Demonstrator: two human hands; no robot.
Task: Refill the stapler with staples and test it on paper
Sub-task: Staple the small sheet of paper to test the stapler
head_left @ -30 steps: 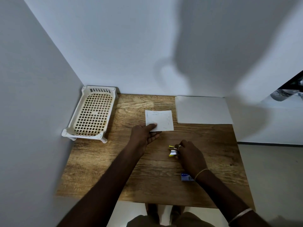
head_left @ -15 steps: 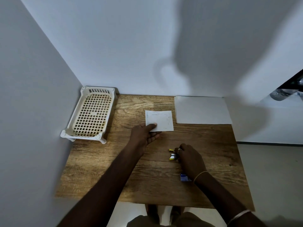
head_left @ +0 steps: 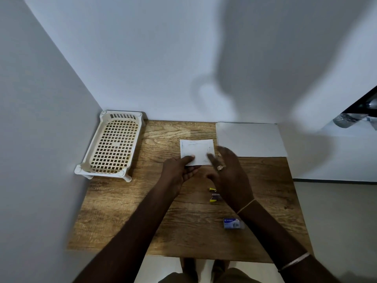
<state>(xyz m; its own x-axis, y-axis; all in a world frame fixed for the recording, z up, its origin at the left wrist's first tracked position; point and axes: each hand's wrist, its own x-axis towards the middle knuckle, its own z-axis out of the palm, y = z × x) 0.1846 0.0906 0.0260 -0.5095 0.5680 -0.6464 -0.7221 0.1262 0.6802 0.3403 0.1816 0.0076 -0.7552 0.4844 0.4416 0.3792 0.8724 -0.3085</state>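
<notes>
Your left hand (head_left: 179, 170) pinches the small paper (head_left: 196, 150) at its near edge. Your right hand (head_left: 228, 170), open and empty, is nearer the stapler (head_left: 214, 196), which lies just behind it, toward the table (head_left: 122, 221) front edge.

I see a wooden table (head_left: 122, 217) tucked into a corner of plain white walls (head_left: 142, 58), pale floor (head_left: 336, 221) at right, a broad shadow (head_left: 275, 58) behind.

a plain indoor work corner: small wooden bench (head_left: 122, 221) against bare white walls (head_left: 142, 58), cream plastic tray (head_left: 114, 144) far left, paper sheets (head_left: 251, 139) far right.
</notes>
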